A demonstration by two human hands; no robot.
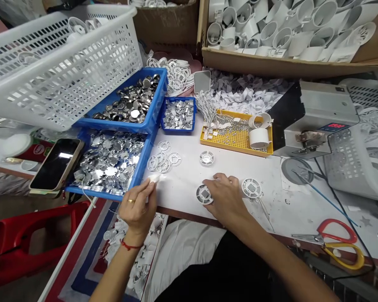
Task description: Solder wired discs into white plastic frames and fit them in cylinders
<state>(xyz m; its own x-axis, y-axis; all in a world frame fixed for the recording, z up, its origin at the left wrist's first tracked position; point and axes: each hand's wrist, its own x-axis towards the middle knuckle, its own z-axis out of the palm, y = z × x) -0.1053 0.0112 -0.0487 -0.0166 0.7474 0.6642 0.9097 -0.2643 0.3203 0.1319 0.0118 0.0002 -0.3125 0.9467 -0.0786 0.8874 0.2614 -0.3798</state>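
My left hand (pixel 137 206) is at the table's front edge, fingers pinched on a small white piece (pixel 154 178). My right hand (pixel 225 197) rests palm down on the white table (pixel 189 180), its fingers curled against a round white disc with a metal square in its centre (pixel 204 194). A second round white disc (pixel 251 187) lies just right of that hand, and a third disc (pixel 206 158) lies farther back. A few flat white rings (pixel 163 160) lie in a cluster behind my left hand.
Blue trays hold round metal caps (pixel 130 105), shiny foil pieces (pixel 111 161) and small metal squares (pixel 179 114). A yellow tray (pixel 236 136), a grey machine (pixel 315 119), a white basket (pixel 59 63), a phone (pixel 56 164), scissors (pixel 337 243) and a box of white housings (pixel 286 29) surround the work area.
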